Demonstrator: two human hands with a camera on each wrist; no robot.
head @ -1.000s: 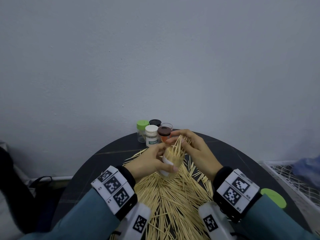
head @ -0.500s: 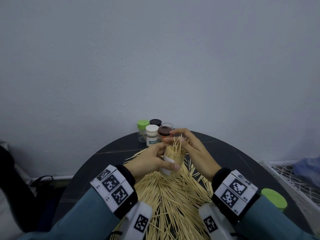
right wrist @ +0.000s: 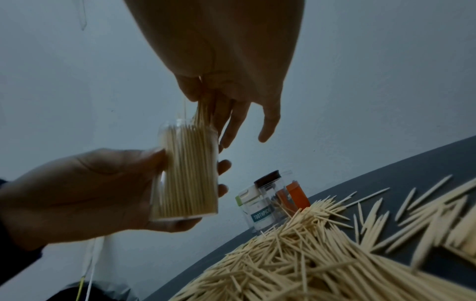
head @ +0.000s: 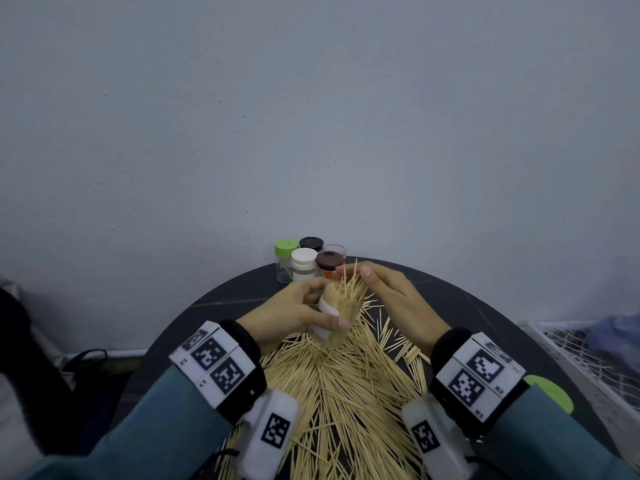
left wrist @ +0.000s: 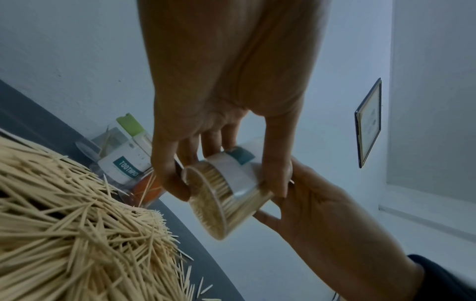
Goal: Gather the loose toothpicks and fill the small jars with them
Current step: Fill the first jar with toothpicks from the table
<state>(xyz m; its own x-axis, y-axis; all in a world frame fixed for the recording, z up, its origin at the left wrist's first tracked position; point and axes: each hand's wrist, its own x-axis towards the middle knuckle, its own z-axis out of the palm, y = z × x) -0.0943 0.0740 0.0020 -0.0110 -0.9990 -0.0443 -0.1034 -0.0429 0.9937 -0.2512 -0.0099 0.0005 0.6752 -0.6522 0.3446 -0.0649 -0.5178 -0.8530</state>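
So this is mid-fill: the left hand (head: pixel 294 313) has its fingers and thumb wrapped round a small clear jar (head: pixel 337 313) with a white label band, holding it lifted off the table over the big toothpick heap (head: pixel 343 393), mouth tipped toward 1 o'clock. The jar looks packed almost solid already. The right hand (head: pixel 391 296) sits at the jar's 2 o'clock, thumb and first fingers pinched together on a little bundle of toothpicks (right wrist: pixel 203 111) poking down into the mouth, the other fingers fanned out loose.

Next move, I'd guess, is working that last bundle in among the packed ones. It calls for lining the sticks up parallel and wiggling them, since a few tips are splaying out at angles above the rim. Then a lid, probably.

Materials: thin pale wood sticks with pointed ends, light and springy, easy to scatter. The jar is a smooth see-through plastic cylinder. The round table (head: pixel 242 292) is dark and matte. At 12 o'clock by the wall stands a cluster of other jars (head: pixel 304 261) with green, black, white and brown caps, and one green lid (head: pixel 550 396) lies at 4 o'clock
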